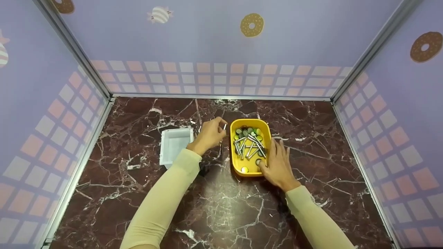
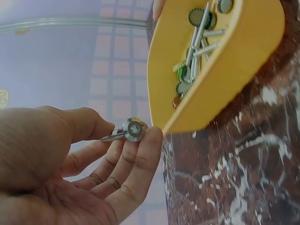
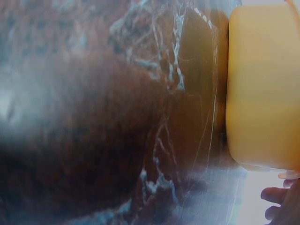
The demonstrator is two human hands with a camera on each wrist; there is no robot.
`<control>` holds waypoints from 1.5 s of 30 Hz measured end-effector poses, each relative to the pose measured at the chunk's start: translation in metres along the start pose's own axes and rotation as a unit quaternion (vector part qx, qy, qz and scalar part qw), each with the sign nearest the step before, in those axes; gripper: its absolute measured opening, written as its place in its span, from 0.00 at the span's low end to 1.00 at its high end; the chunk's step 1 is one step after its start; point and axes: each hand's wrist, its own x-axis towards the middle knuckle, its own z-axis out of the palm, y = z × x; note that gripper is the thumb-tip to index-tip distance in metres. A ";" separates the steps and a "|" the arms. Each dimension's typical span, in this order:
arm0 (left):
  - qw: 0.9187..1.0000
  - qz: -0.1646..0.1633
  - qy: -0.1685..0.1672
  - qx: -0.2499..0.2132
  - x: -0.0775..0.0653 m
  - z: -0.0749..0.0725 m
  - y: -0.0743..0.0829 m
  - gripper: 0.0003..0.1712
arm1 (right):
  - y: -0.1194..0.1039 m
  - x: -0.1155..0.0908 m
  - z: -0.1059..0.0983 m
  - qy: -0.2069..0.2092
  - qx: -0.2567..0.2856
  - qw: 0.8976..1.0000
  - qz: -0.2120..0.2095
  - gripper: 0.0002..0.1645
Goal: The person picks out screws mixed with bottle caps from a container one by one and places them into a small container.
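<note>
Just left of the yellow tub (image 1: 250, 122), the left hand (image 1: 211, 133) pinches a screw (image 2: 127, 131) between thumb and fingertips; the right hand (image 1: 278, 166) grips the tub's right side, thumb inside, fingers nearly straight outside; tabletop (image 1: 225, 211) spreads before the tub, a white tray (image 1: 177, 141) farther left; the left wrist view shows the screw head-on, its long axis foreshortened.

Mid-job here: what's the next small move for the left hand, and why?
I'd probably move the left hand over the white box and lower the screw in. It pinches that screw outside the yellow box, where more screws lie among caps; the white box's visible part shows none, and the right hand holds the yellow box's side.
</note>
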 end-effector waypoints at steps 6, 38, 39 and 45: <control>1.000 -0.008 0.020 0.015 -0.007 -0.017 -0.019 0.24 | -0.002 0.000 -0.002 -0.004 0.005 1.000 0.004 0.65; 0.995 -0.093 -0.002 0.044 -0.028 -0.088 -0.097 0.24 | -0.001 0.001 0.000 -0.007 0.011 1.000 0.007 0.65; 0.994 -0.097 -0.009 0.045 -0.027 -0.089 -0.099 0.24 | -0.002 0.001 0.000 -0.007 0.011 1.000 0.007 0.65; 0.992 -0.100 -0.051 0.057 -0.015 -0.085 -0.130 0.22 | -0.002 -0.001 0.000 -0.008 0.009 1.000 0.007 0.65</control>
